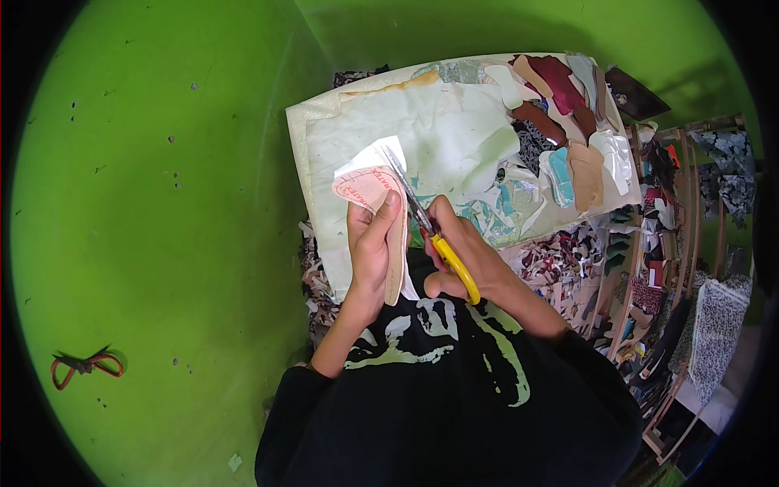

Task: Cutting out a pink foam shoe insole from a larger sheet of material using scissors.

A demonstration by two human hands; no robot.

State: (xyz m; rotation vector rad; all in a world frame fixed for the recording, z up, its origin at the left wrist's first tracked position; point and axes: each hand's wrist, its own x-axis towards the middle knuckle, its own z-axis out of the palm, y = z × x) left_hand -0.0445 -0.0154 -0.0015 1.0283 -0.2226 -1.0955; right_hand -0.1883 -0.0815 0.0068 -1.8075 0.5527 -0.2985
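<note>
left hand (372, 246) pinches what seems a pink insole (357, 186); right hand (472, 258) grips yellow scissors (445, 251).

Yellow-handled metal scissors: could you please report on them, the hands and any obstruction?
Left hand gripping pinkish-beige sole-shaped piece with white sheet. Right hand holding yellow-handled metal scissors, blades along sheet's right edge. No obstruction visible at blades.
</note>
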